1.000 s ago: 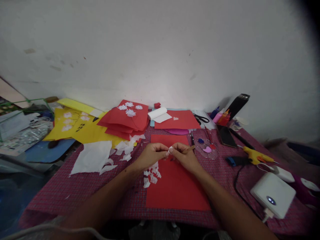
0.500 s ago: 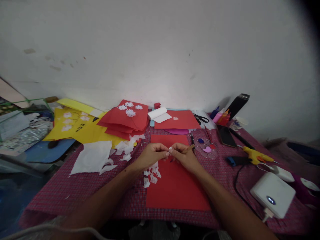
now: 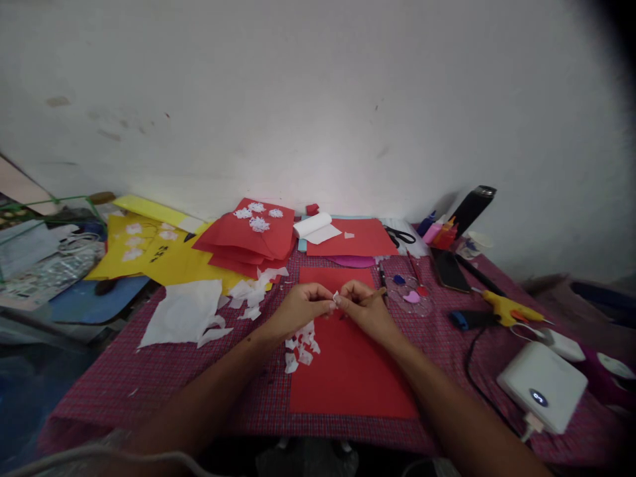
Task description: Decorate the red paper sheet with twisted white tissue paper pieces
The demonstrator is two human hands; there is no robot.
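Against a pale wall [image 3: 318,99], working over plaid cloth [image 3: 263,404] and red sheet [image 3: 352,368].
Holding left hand [image 3: 298,309] and right hand [image 3: 370,318] narrow above it, clasping a brown stick [image 3: 380,292] in the right, pinching a white scrap [image 3: 336,297]; perhaps risking tearing by overtight tugging.

head view, the only one | worn on the person's head, above the near edge of the tabletop [image 3: 116,374] | faces forward and down | wall [image 3: 318,106] across the upper part | left hand [image 3: 302,308] and right hand [image 3: 366,313] within arm's reach, just below centre
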